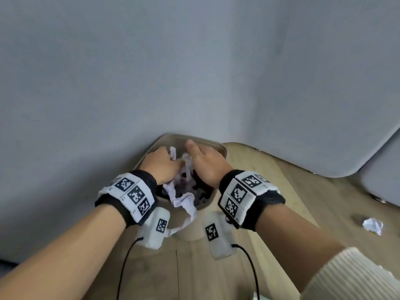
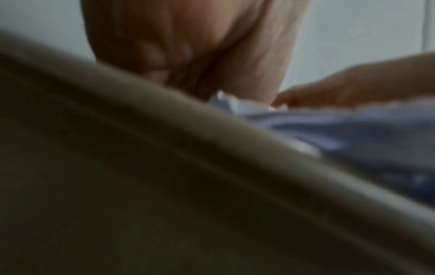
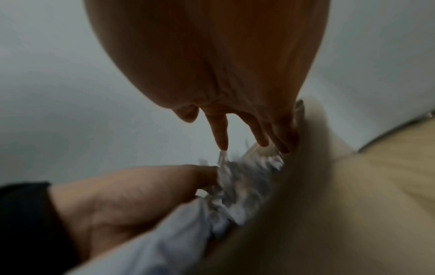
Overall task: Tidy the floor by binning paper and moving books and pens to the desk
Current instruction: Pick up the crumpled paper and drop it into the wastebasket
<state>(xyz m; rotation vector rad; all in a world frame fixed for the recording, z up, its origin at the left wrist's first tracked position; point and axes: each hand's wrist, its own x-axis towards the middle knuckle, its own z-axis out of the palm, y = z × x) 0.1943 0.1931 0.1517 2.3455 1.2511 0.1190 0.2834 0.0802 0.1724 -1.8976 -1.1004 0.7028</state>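
We press crumpled paper (image 1: pixel 184 191) into the full bin (image 1: pixel 218 148): our left hand (image 1: pixel 161 164) curls around a wad, our right hand (image 1: pixel 204 163) lies open above. One paper ball (image 1: pixel 372 225) remains on the floor (image 1: pixel 303 191); no books or pens visible.

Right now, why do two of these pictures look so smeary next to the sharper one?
Head view: fairly sharp, evenly lit, wide-angle bending at the edges, bin clear. Left wrist view: dim, the rim so close it is out of focus. Right wrist view: the crumpled paper streaked with motion blur, right hand shadowed.
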